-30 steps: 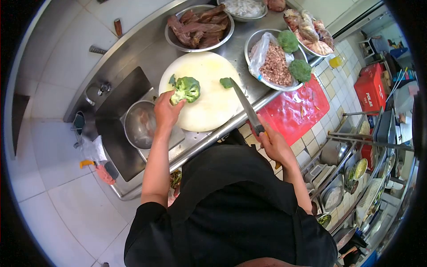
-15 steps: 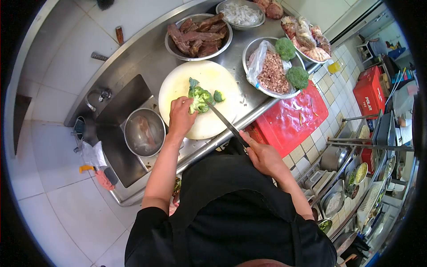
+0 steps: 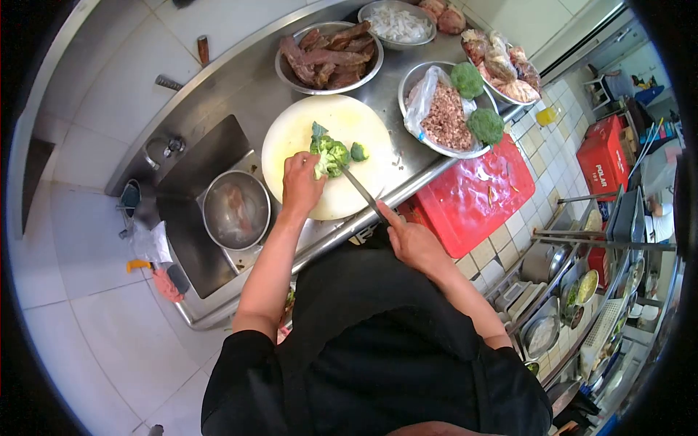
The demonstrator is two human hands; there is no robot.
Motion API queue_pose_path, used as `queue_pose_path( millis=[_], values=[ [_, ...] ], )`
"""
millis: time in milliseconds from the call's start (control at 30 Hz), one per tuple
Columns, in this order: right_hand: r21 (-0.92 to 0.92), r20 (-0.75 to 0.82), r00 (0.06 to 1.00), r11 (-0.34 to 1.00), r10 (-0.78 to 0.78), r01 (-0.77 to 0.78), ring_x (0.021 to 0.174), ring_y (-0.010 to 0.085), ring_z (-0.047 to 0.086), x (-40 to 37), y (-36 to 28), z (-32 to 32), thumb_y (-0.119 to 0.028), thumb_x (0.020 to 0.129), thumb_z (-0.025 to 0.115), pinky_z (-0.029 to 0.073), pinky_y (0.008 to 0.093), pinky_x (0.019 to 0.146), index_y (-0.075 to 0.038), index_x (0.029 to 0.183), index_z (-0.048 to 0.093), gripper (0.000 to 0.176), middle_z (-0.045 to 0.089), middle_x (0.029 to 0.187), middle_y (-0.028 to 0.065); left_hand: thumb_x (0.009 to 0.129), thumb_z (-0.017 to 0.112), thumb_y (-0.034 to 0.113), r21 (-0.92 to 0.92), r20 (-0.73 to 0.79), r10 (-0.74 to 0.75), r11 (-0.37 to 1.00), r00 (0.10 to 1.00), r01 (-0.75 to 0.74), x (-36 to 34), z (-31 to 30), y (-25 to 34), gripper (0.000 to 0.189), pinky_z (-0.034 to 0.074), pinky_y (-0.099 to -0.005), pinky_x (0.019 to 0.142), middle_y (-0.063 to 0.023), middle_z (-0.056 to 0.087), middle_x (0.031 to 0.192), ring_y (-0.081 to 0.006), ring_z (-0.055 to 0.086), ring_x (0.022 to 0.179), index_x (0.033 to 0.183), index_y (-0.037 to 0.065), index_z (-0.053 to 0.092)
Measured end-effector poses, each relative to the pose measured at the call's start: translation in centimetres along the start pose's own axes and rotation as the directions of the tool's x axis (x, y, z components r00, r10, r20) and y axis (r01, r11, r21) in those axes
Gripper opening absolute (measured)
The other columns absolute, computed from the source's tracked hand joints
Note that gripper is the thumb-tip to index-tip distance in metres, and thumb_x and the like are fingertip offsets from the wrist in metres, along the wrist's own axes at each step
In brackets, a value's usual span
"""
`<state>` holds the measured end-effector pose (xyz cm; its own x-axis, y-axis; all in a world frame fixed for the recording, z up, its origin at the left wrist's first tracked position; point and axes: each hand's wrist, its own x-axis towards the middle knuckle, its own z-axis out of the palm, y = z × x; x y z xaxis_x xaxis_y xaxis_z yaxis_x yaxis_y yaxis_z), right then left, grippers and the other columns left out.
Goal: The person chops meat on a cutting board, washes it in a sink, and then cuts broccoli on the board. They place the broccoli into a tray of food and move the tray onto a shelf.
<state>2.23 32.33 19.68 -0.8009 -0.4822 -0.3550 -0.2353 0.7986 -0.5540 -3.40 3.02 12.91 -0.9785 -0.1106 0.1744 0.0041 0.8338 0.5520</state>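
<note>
The one readable piece of writing is "POLAR", in white on a red crate [image 3: 602, 156] that stands on the tiled floor beyond the far right end of the tabletop [image 3: 240, 94]; the smaller print under it is too small to read.

The left hand [image 3: 302, 185] has its fingers [image 3: 318, 161] curled closed round the stalk end of a broccoli head [image 3: 331, 152], pressing it down on a round white cutting board [image 3: 291, 134]. The board lies at the near edge of the tabletop, just right of the sink [image 3: 193, 182]. The right hand [image 3: 411, 243] is wrapped shut round the handle of a knife [image 3: 360, 190], with one finger seemingly stretched forward toward the blade. The blade slants up across the near rim of the board, and its tip meets the underside of the broccoli head, just beside the left fingers. A small cut floret [image 3: 358, 152] lies on the board, touching or almost touching the right side of the head.

Along the far edge of the tabletop stand a metal bowl of dark meat strips [image 3: 329, 57] and a bowl [image 3: 408, 76] holding a bag of minced meat and two more broccoli heads. A red board [image 3: 476, 196] lies at the right end. A steel bowl [image 3: 235, 211] sits in the sink
</note>
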Motion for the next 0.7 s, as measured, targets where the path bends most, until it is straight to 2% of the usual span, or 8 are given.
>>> queue_pose_path(
  millis=[33, 100, 200, 267, 300, 400, 500, 700],
  values=[
    [0.001, 0.0, 1.0, 1.0, -0.002, 0.002, 0.076, 0.0501, 0.067, -0.2, 0.0, -0.3, -0.021, 0.106, 0.051, 0.053, 0.0601, 0.074, -0.025, 0.166, 0.027, 0.065, 0.068, 0.078, 0.0304, 0.077, 0.085, 0.006, -0.007, 0.004, -0.032, 0.999, 0.999, 0.032, 0.1, -0.2, 0.0, 0.05, 0.049, -0.0445, 0.105, -0.0128, 0.063, 0.125, -0.0353, 0.056, 0.121, 0.125, 0.005, 0.071],
    [0.127, -0.002, 1.0, 0.992, -0.018, 0.018, 0.078, 0.0521, 0.067, -1.0, 0.5, -1.1, -0.021, 0.106, 0.05, 0.051, 0.0615, 0.076, -0.025, 0.167, 0.025, 0.065, 0.067, 0.081, 0.0328, 0.077, 0.085, 0.006, -0.017, -0.028, -0.057, 0.998, 0.998, 0.057, -0.1, -0.6, -0.1, 0.051, 0.049, -0.0446, 0.105, -0.0134, 0.063, 0.125, -0.0355, 0.056, 0.122, 0.126, 0.006, 0.071],
    [0.156, -0.036, 0.999, 0.988, 0.006, 0.0, 0.08, 0.0536, 0.066, -1.5, 1.4, -1.1, -0.021, 0.107, 0.049, 0.05, 0.0624, 0.078, -0.024, 0.167, 0.024, 0.066, 0.067, 0.083, 0.0348, 0.078, 0.085, 0.008, -0.024, -0.044, -0.111, 0.994, 0.993, 0.11, -0.4, -0.9, -1.4, 0.054, 0.05, -0.0457, 0.105, -0.0165, 0.063, 0.129, -0.0379, 0.058, 0.122, 0.13, 0.008, 0.067],
    [0.153, -0.024, 1.0, 0.988, 0.016, -0.012, 0.081, 0.0537, 0.066, -1.6, 1.5, -1.4, -0.021, 0.107, 0.049, 0.05, 0.0622, 0.079, -0.024, 0.167, 0.025, 0.065, 0.068, 0.085, 0.0348, 0.081, 0.084, 0.014, -0.113, 0.033, -0.215, 0.97, 0.976, 0.217, -0.6, -1.1, -1.9, 0.056, 0.05, -0.0461, 0.104, -0.0192, 0.064, 0.131, -0.0395, 0.061, 0.122, 0.133, 0.009, 0.063],
    [0.151, -0.016, 0.999, 0.988, 0.031, -0.028, 0.082, 0.0538, 0.066, -1.6, 1.4, -1.6, -0.021, 0.106, 0.049, 0.05, 0.062, 0.08, -0.024, 0.167, 0.026, 0.065, 0.068, 0.087, 0.0347, 0.084, 0.082, 0.019, -0.096, 0.115, -0.272, 0.954, 0.956, 0.283, -0.6, -1.2, -2.2, 0.056, 0.051, -0.0454, 0.104, -0.0208, 0.065, 0.131, -0.04, 0.063, 0.123, 0.135, 0.009, 0.061],
    [0.14, -0.018, 1.0, 0.99, 0.008, -0.006, 0.084, 0.0537, 0.066, -2.0, 0.9, -2.2, -0.021, 0.106, 0.05, 0.05, 0.0616, 0.081, -0.024, 0.166, 0.027, 0.065, 0.069, 0.09, 0.0342, 0.085, 0.082, 0.023, -0.206, 0.122, -0.315, 0.92, 0.941, 0.334, -0.6, -0.1, -3.8, 0.053, 0.051, -0.0436, 0.104, -0.0202, 0.066, 0.129, -0.038, 0.064, 0.121, 0.132, 0.009, 0.063],
    [0.101, -0.032, 0.998, 0.994, -0.049, 0.052, 0.084, 0.0529, 0.067, -2.2, 0.5, -2.4, -0.02, 0.105, 0.051, 0.051, 0.0611, 0.082, -0.024, 0.166, 0.029, 0.064, 0.069, 0.091, 0.0332, 0.085, 0.083, 0.018, -0.297, 0.097, -0.279, 0.908, 0.955, 0.295, -0.5, -1.0, -2.7, 0.048, 0.051, -0.0414, 0.101, -0.0181, 0.066, 0.127, -0.0353, 0.066, 0.116, 0.128, 0.008, 0.066],
    [0.038, -0.02, 0.998, 0.997, -0.063, 0.064, 0.083, 0.0509, 0.068, -1.5, 0.4, -1.9, -0.019, 0.105, 0.052, 0.052, 0.0601, 0.08, -0.026, 0.165, 0.032, 0.064, 0.069, 0.089, 0.0323, 0.083, 0.082, 0.007, -0.284, 0.032, -0.138, 0.948, 0.99, 0.142, -0.5, -1.6, -1.2, 0.043, 0.053, -0.0391, 0.097, -0.0154, 0.066, 0.123, -0.0328, 0.066, 0.111, 0.124, 0.009, 0.068]
  ],
)
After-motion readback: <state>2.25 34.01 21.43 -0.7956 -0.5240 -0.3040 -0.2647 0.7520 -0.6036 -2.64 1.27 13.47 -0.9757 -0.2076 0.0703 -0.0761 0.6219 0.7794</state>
